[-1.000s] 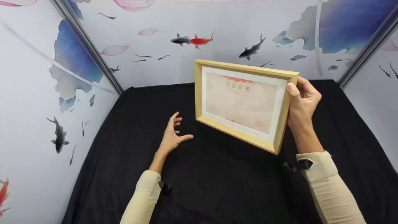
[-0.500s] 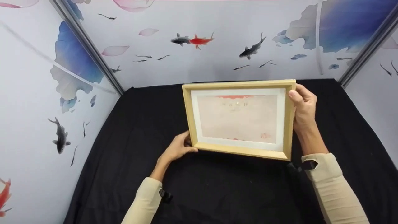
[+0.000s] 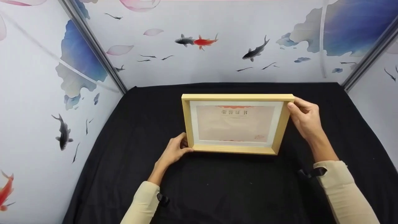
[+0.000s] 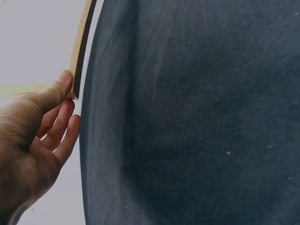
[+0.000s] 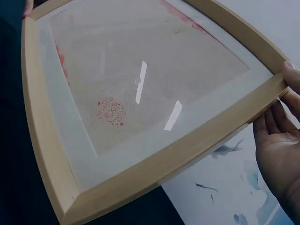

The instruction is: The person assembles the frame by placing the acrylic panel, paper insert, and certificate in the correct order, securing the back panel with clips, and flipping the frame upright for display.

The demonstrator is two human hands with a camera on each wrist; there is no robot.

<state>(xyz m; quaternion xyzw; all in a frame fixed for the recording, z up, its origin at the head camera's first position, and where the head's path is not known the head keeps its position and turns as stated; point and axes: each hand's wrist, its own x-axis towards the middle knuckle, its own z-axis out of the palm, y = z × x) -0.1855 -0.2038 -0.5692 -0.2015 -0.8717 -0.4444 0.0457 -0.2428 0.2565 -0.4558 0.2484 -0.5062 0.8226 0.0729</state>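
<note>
A light wooden picture frame [image 3: 236,97] with a white mat and a pale pink certificate [image 3: 233,127] stands tilted back over the black cloth. My left hand [image 3: 174,151] grips its lower left corner, thumb in front and fingers behind. At the upper right corner, my right hand [image 3: 306,118] pinches the frame, its thumb on the front edge. In the left wrist view the left hand [image 4: 40,136] holds a corner of the frame. The right wrist view has the glazed front close up, with the right hand [image 5: 283,136] at the far right.
Black cloth [image 3: 217,193] covers the table beneath. White panels printed with fish and lotus leaves [image 3: 205,68] wall in the back and both sides, joined by grey metal posts [image 3: 96,46]. A dark wrist device [image 3: 163,199] sits on the left sleeve.
My left hand has reached in and taken hold of the frame's lower left corner. The frame has come down and levelled out, its top edge tipping toward me; the right hand keeps its grip.
</note>
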